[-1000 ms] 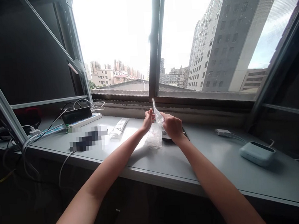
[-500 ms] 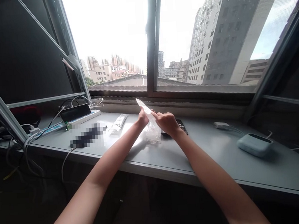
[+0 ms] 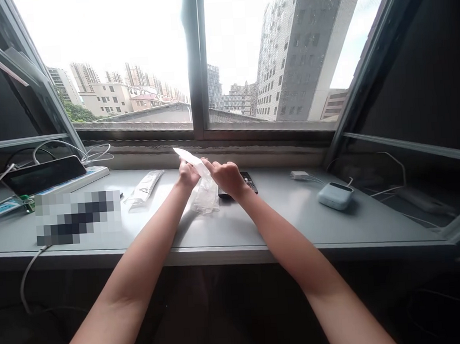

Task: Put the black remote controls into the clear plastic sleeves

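Over the back of the desk I hold a thin white plastic packet (image 3: 193,159) in both hands, tilted with its pointed end up to the left. My left hand (image 3: 188,174) is closed on its lower left side, the thumb along the packet. My right hand (image 3: 229,177) is closed with its fingertips at the packet's right edge. Below and between the hands is a crumpled clear plastic bag (image 3: 205,198); I cannot tell whether it joins the packet. A black device with keys (image 3: 250,182) lies partly hidden behind my right hand.
Another clear packet (image 3: 145,188) lies on the desk (image 3: 287,220) to the left. Further left are a blurred-out dark object (image 3: 80,217), a phone (image 3: 45,175) and a power strip (image 3: 97,174). A pale blue case (image 3: 335,195) and a white charger (image 3: 299,175) sit right.
My view has turned to the right, so the desk and hands appear further left. Both hands keep the same hold on the packet, whose tilt looks nearly unchanged.
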`<state>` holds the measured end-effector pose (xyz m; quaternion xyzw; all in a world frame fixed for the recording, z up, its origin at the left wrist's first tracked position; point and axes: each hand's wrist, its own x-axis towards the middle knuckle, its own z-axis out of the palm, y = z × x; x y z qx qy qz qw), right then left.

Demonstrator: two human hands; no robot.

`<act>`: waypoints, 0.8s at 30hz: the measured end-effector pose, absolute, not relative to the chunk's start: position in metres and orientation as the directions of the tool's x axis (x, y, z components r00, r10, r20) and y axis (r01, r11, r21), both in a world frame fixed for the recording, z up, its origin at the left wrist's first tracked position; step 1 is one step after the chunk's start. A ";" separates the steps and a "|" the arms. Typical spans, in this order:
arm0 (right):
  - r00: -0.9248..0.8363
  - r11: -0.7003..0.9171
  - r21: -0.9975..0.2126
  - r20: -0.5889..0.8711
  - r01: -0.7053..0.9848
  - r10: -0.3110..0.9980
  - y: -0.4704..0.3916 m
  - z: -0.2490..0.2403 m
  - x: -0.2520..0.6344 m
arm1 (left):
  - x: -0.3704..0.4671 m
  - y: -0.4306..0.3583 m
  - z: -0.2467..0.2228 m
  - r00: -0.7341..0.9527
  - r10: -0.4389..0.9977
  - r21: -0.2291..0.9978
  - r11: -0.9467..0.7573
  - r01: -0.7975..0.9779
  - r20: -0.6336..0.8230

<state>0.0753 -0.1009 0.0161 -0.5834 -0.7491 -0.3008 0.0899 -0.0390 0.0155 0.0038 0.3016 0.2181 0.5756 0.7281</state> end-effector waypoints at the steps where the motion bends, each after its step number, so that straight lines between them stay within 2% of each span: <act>1: -0.302 0.137 0.347 0.482 0.928 0.823 -0.101 0.016 0.075 | -0.037 0.013 0.004 0.247 0.969 0.698 0.160 -0.698 0.025; 11: -0.344 0.179 0.354 0.484 0.918 0.805 -0.098 0.010 0.072 | -0.037 0.027 -0.003 0.128 0.986 0.727 0.164 -0.667 -0.105; 15: -0.355 0.202 0.340 0.485 0.919 0.799 -0.098 0.009 0.071 | -0.040 0.029 -0.005 0.112 0.991 0.748 0.131 -0.650 -0.076; 24: -0.379 0.218 0.346 0.517 0.913 0.767 -0.096 0.005 0.069 | -0.040 0.013 0.000 0.386 0.922 0.839 0.225 -0.495 -0.019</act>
